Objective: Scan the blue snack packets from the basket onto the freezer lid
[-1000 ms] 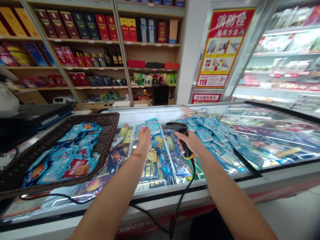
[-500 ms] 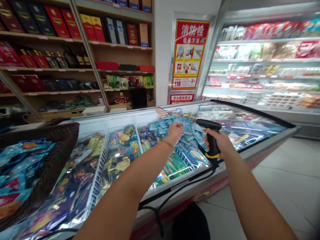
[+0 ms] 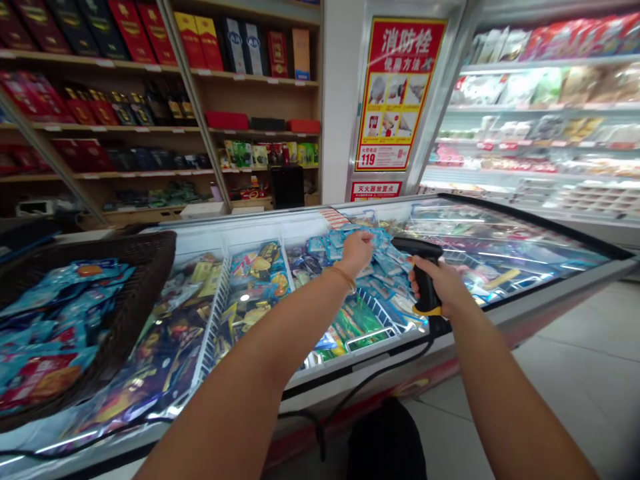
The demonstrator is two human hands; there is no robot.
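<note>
My right hand (image 3: 443, 287) is wrapped round the grip of a black and yellow barcode scanner (image 3: 427, 293), whose head points left over the pile. A dark cable hangs from the base of its handle. My left hand (image 3: 359, 250), with a thin bangle at the wrist, is closed over a heap of small light-blue packets (image 3: 393, 270). Its fingertips face away, so what they pinch, if anything, is hidden. The packets lie on the chest freezer (image 3: 370, 363), just left of the scanner.
A dark woven basket (image 3: 155, 263) of blue packets stands at the left. White wire dividers (image 3: 215, 320) separate bagged goods inside the freezer. The cable (image 3: 380, 373) runs along its front edge. Behind are shelves of boxes (image 3: 240, 73), a red poster (image 3: 400, 93) and a lit display fridge (image 3: 540, 113).
The view has shifted slightly, bringing more of the basket into sight. Both hands keep nearly the same positions, with the scanner still in the right one.
</note>
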